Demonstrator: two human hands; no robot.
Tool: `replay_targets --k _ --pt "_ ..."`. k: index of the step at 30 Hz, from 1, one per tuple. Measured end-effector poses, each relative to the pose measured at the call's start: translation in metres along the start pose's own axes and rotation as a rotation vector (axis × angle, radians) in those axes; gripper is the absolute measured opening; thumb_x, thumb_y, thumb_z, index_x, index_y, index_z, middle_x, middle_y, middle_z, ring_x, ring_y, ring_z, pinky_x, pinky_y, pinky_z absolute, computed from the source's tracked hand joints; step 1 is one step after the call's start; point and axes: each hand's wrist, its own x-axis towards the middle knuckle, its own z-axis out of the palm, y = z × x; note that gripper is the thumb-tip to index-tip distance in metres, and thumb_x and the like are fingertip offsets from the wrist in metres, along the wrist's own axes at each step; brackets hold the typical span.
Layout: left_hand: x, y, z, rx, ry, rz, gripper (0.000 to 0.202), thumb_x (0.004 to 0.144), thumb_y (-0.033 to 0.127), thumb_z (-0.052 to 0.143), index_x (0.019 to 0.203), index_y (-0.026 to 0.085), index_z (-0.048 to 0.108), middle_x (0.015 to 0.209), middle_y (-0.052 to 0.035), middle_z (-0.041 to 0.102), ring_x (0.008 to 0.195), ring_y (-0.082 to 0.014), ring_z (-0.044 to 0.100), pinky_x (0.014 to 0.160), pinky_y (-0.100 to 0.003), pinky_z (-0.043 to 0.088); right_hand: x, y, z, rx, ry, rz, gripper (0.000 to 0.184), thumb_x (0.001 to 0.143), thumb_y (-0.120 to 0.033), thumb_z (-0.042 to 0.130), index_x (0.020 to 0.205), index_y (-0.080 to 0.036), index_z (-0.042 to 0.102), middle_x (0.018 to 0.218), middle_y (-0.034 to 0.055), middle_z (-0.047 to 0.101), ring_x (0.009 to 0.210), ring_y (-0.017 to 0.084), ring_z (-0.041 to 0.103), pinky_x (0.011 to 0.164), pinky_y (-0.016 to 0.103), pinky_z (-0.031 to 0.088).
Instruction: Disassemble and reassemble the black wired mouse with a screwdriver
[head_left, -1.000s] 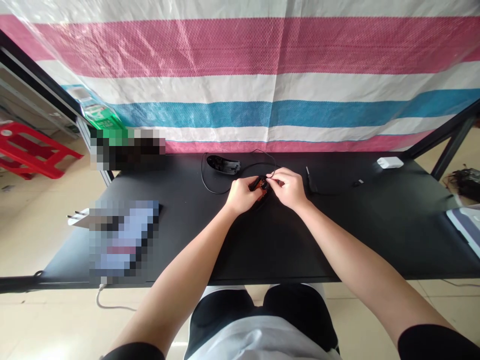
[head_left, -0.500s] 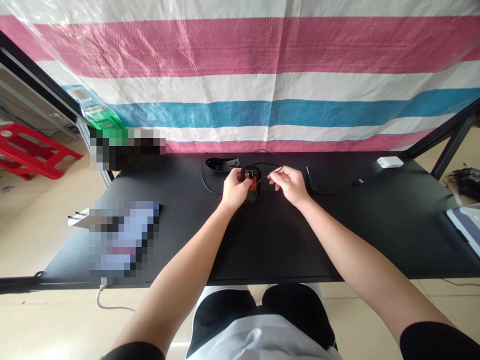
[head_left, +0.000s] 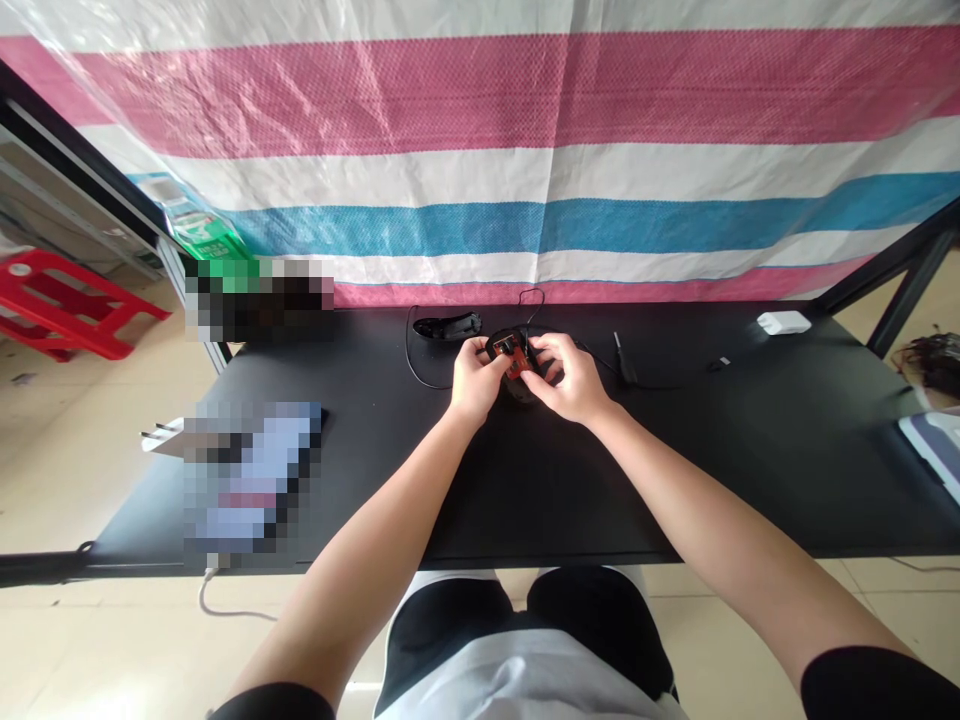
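A small orange-red circuit board (head_left: 517, 366) with dark parts on it sits tilted over the black base of an opened computer mouse (head_left: 517, 394). My left hand (head_left: 477, 376) pinches the board's left side, thumb on top. From the right, my right hand (head_left: 568, 376) grips the board's right edge between thumb and fingers. Its fingertips partly hide the base and the thin wires there. Behind my left hand lies the curved black mouse cover (head_left: 448, 327), inner side up. To the right of my right hand is a dark-handled screwdriver (head_left: 625, 370).
A thin black cable (head_left: 409, 352) loops on the black table (head_left: 750, 470). At the right are a white charger (head_left: 784, 323) and a small dark piece (head_left: 720, 364). A blurred phone (head_left: 262, 480) lies left, below a green-labelled bottle (head_left: 206, 238). A striped sheet (head_left: 480, 180) hangs behind.
My right hand has moved left from the thin wire it was holding up and now grips the board. The board has turned and tilted. A wire loop now stands up behind it.
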Motion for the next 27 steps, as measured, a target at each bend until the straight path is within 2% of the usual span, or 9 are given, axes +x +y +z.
replay_targets --k 5,9,14,19,23,27 --pt "-0.002 -0.001 -0.001 0.005 -0.017 0.038 0.047 0.063 0.011 0.064 0.108 0.018 0.053 0.074 0.0017 0.069 0.071 -0.0169 0.07 0.074 -0.032 0.057 -0.001 -0.001 -0.001 -0.141 -0.113 -0.059 0.038 0.081 -0.033 0.064 0.117 -0.023 0.061 0.129 0.0122 0.06 0.105 0.027 0.065 0.078 0.04 0.06" --pt "-0.004 -0.003 -0.001 0.008 -0.04 0.083 0.049 0.064 0.015 0.066 0.111 0.018 0.055 0.077 0.0011 0.069 0.071 -0.0169 0.069 0.076 -0.034 0.057 -0.002 -0.001 -0.001 -0.196 -0.128 -0.076 0.04 0.082 -0.037 0.064 0.119 -0.022 0.061 0.131 0.0135 0.058 0.116 0.031 0.061 0.091 0.045 0.056" --pt "-0.009 0.0 0.001 -0.04 -0.081 0.04 0.049 0.062 0.018 0.069 0.108 0.019 0.053 0.078 0.0015 0.068 0.071 -0.0163 0.068 0.073 -0.033 0.056 -0.001 -0.001 -0.001 -0.219 -0.099 -0.073 0.043 0.077 -0.046 0.071 0.113 -0.024 0.062 0.123 0.0118 0.061 0.113 0.032 0.062 0.092 0.046 0.055" --pt "-0.009 0.005 -0.001 -0.073 -0.17 -0.049 0.039 0.063 0.02 0.068 0.098 0.019 0.051 0.081 0.0015 0.066 0.072 -0.0143 0.066 0.07 -0.029 0.054 0.001 0.003 -0.001 -0.211 -0.047 -0.056 0.032 0.079 -0.039 0.07 0.105 -0.023 0.062 0.113 0.0111 0.064 0.107 0.029 0.064 0.09 0.043 0.055" --pt "0.0 0.004 -0.014 0.142 -0.246 -0.001 0.04 0.065 0.021 0.067 0.101 0.018 0.052 0.086 -0.0013 0.066 0.078 -0.017 0.066 0.072 -0.034 0.056 0.003 0.006 -0.005 -0.188 -0.126 -0.07 0.031 0.074 -0.03 0.071 0.102 -0.021 0.063 0.113 0.0113 0.065 0.104 0.029 0.064 0.09 0.042 0.054" --pt "0.006 0.006 -0.029 0.555 -0.434 0.23 0.056 0.06 0.022 0.073 0.114 0.017 0.057 0.117 -0.0105 0.065 0.096 -0.0221 0.066 0.089 -0.039 0.054 0.004 0.009 -0.009 -0.176 -0.236 -0.081 0.028 0.069 -0.025 0.073 0.096 -0.019 0.065 0.104 0.0108 0.069 0.097 0.028 0.065 0.087 0.044 0.054"
